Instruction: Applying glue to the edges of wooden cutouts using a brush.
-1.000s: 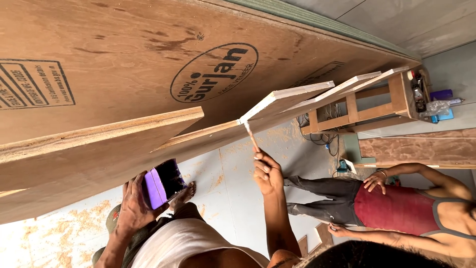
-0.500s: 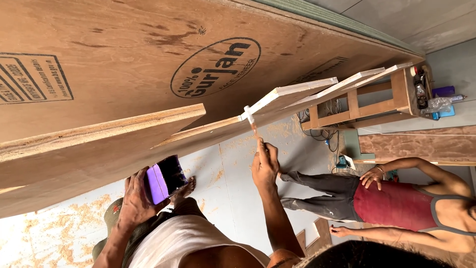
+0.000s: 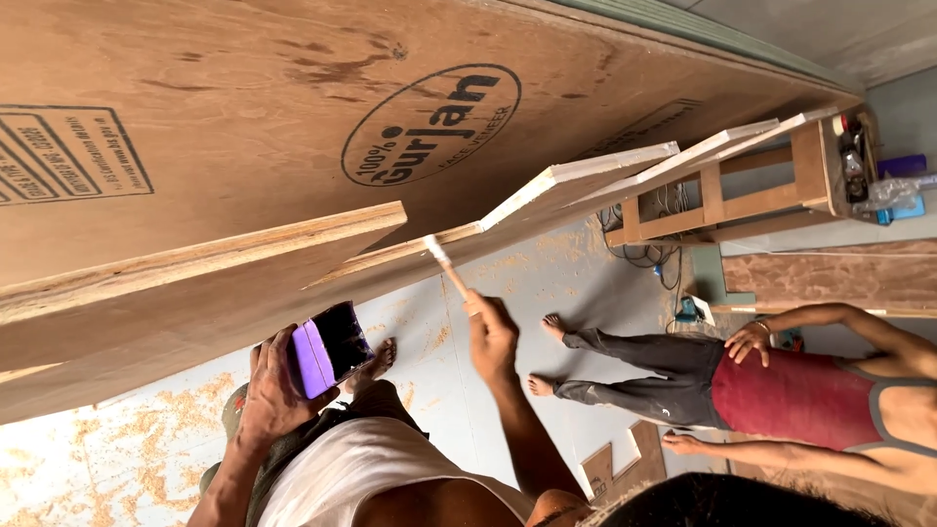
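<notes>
My left hand [image 3: 276, 388] grips a small purple container [image 3: 327, 347] with a dark inside, held low near my foot. My right hand [image 3: 491, 337] holds a thin brush [image 3: 447, 270] by its handle. The brush's pale tip touches the edge of a long plywood strip [image 3: 390, 256]. That strip lies against a big brown plywood sheet [image 3: 244, 88] with a round printed stamp. A white-faced board [image 3: 576, 181] overlaps the strip just beyond the brush.
Another person in a red top [image 3: 791, 395] and dark grey trousers stands barefoot on the dusty grey floor [image 3: 508, 278]. A wooden frame cabinet [image 3: 742, 190] with bottles, cables and loose boards stands behind. Sawdust covers the floor near my feet.
My right hand has drawn the brush a little along the strip's edge and shifted slightly. My left hand keeps the purple container in about the same place.
</notes>
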